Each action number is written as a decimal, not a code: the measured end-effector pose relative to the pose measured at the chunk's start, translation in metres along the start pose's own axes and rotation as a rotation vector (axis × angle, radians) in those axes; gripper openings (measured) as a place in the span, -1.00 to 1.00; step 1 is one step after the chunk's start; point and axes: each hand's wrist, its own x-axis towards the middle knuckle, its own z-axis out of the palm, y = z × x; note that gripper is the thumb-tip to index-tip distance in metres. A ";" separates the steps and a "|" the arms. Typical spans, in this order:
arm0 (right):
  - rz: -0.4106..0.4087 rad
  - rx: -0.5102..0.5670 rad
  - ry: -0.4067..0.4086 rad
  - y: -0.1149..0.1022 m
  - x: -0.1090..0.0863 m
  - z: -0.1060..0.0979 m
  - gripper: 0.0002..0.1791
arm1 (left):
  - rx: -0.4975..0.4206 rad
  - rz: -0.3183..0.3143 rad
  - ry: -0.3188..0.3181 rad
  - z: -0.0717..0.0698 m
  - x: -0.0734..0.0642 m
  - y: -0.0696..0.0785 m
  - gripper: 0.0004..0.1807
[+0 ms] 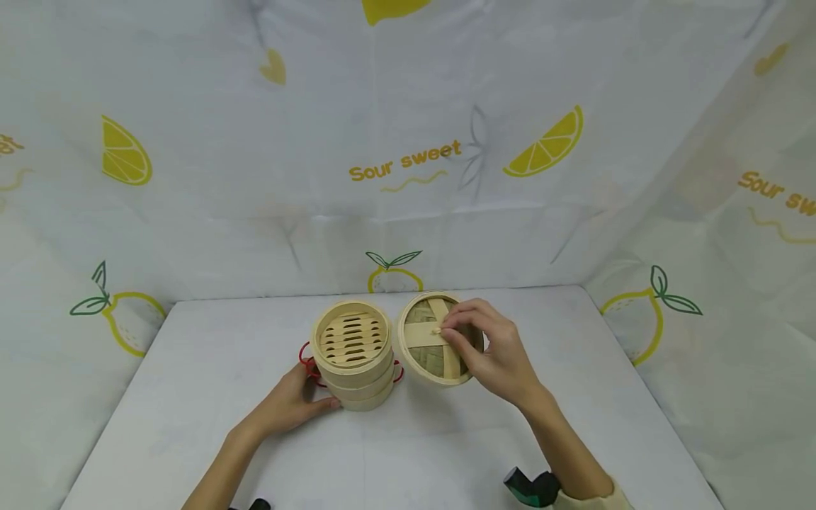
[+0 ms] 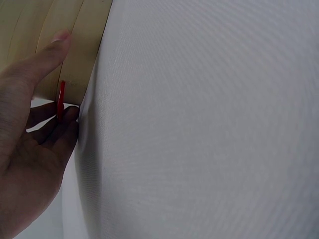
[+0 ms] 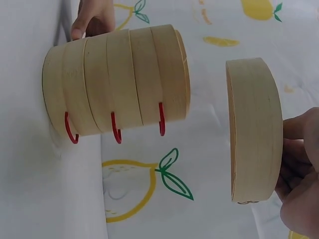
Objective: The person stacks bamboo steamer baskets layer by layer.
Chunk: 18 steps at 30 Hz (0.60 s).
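Note:
A bamboo steamer [image 1: 360, 375] of stacked round tiers stands upright on the table, its slatted top tier uncovered. Red loop handles [image 3: 115, 128] stick out from its sides. Low on the stack's left side, my left hand [image 1: 295, 405] holds it, thumb [image 2: 52, 56] on the front wall and fingers near a red loop. My right hand [image 1: 494, 347] pinches the small knob at the centre of the woven bamboo lid [image 1: 421, 358]. That lid hangs in the air to the right of the stack, apart from it, its open underside facing down in the right wrist view.
A white cloth covers the table [image 1: 459, 453], which ends at a white, lemon-printed backdrop [image 1: 306, 241] behind and at both sides. Near my right forearm a black and green object [image 1: 532, 489] shows at the wrist.

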 end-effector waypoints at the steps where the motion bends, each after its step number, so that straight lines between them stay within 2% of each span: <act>1: -0.007 0.003 0.003 0.000 0.001 0.001 -0.81 | -0.001 -0.001 0.000 0.000 0.000 0.000 -0.22; 10: -0.080 0.029 0.067 0.000 0.005 0.015 -0.76 | -0.007 0.009 0.001 0.001 0.001 -0.001 -0.26; 18: -0.085 0.052 0.083 -0.003 0.010 0.030 -0.78 | 0.007 -0.010 0.013 0.002 0.000 -0.003 -0.21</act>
